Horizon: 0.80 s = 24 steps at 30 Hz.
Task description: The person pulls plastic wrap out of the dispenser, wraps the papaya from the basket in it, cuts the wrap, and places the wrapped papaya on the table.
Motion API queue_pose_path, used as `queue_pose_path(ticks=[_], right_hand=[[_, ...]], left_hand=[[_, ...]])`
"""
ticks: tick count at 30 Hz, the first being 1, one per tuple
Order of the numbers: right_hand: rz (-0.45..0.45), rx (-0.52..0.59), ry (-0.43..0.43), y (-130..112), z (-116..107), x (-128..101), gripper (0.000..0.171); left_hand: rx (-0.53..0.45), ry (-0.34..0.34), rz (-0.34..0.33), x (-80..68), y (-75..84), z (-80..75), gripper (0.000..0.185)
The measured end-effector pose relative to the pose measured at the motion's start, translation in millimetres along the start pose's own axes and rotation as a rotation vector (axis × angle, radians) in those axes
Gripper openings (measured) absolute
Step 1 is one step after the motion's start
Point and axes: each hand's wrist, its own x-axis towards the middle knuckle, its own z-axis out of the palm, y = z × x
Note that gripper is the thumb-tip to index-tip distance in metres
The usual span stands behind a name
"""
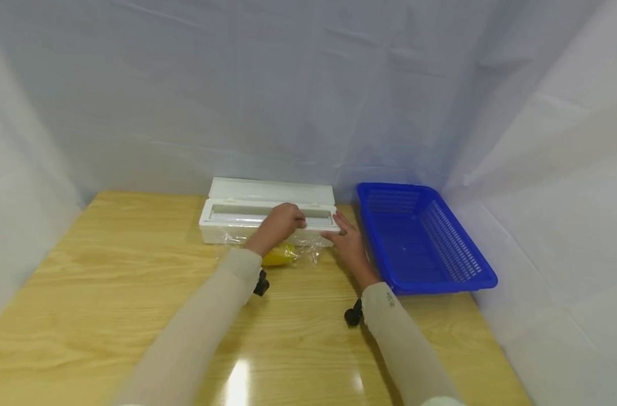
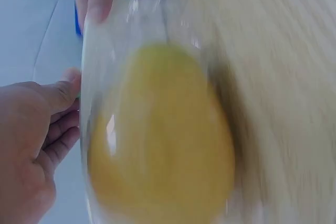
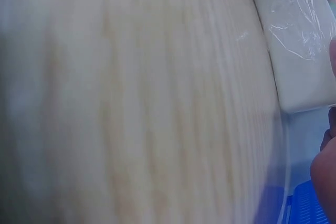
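Item 1. Cling-film dispenser (image 1: 267,217): white plastic box, long and low, lid tilted open toward the rear, set at the back of the tabletop (image 1: 110,293) near the draped wall. No brand name or lettering can be read on it in any view.

Item 2. Cling film (image 1: 308,243): clear sheet drawn out from the dispenser's front edge, lying crumpled over the yellow fruit and down onto the tabletop. In the right wrist view a wrinkled patch of it lies against the white box (image 3: 302,30).

Item 3. Yellow fruit (image 1: 279,255): smooth, rounded, lemon-like, lying on the tabletop just in front of the dispenser, under the film. It fills the left wrist view (image 2: 163,135), blurred, with film glinting over it.

Item 4. Left hand (image 1: 280,221): fingers curled over the front rim of the dispenser, above the fruit, gripping at the film's edge there. In the left wrist view the thumb (image 2: 63,90) lies beside the film.

Item 5. Right hand (image 1: 346,239): fingers straight, pressed flat against the dispenser's right front corner and the film. Only a sliver of it shows in the right wrist view.

Item 6. Blue basket (image 1: 470,265): rectangular, perforated plastic, standing just to the right of the dispenser, near the right hand.

Item 7. Sleeves (image 1: 207,316): beige, on both forearms; a small dark mark on the right one is too small to read. Black wrist mounts (image 1: 261,283) sit beneath each wrist.

Item 8. White cloth (image 1: 288,84): hangs behind and at both sides.
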Motion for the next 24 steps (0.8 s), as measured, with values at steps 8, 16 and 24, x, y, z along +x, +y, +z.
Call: queue_pose_path(ticks=[8, 16, 24], right_hand=[[-0.016, 0.008, 0.021, 4, -4, 4, 0.07], [-0.045, -0.047, 0.007, 10, -21, 6, 0.072], [-0.051, -0.085, -0.012, 7, -35, 1, 0.07]], left_hand=[[0.078, 0.025, -0.062, -49.8, -50.4, -54.3, 0.017], [0.205, 0.106, -0.057, -90.4, -96.8, -95.1, 0.014], [0.271, 0.192, 0.069, -98.7, -106.6, -97.1, 0.011]])
